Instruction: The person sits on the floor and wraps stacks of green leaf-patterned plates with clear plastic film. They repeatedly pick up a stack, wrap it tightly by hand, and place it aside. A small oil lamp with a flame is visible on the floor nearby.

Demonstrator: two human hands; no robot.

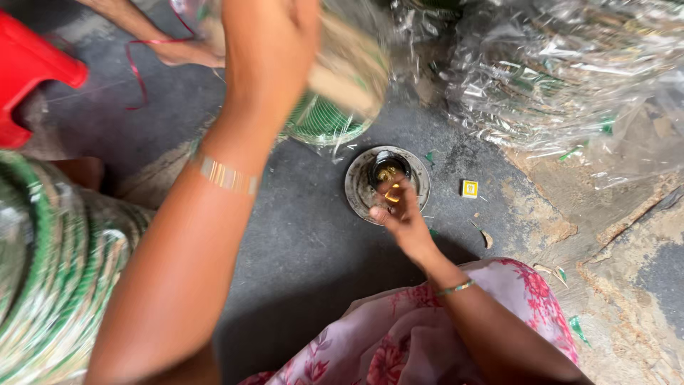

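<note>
My left hand (271,43) is raised at the top centre, blurred, gripping a round woven piece (349,78) of tan and green inside clear plastic. My right hand (402,214) reaches down to a small round metal plate (354,191) on the grey floor. On the plate stands a small dark cup (388,167), and a little yellow flame (392,192) burns at my fingertips. The fingers are drawn together by the flame, and whether they pinch anything is unclear. Each wrist wears a thin bangle.
A stack of green and tan woven pieces (50,271) fills the left edge. A red stool (28,71) stands top left, with a red ribbon (135,71) and another person's foot (171,50) nearby. Plastic-wrapped bundles (556,78) lie top right. A small yellow box (469,188) sits beside the plate.
</note>
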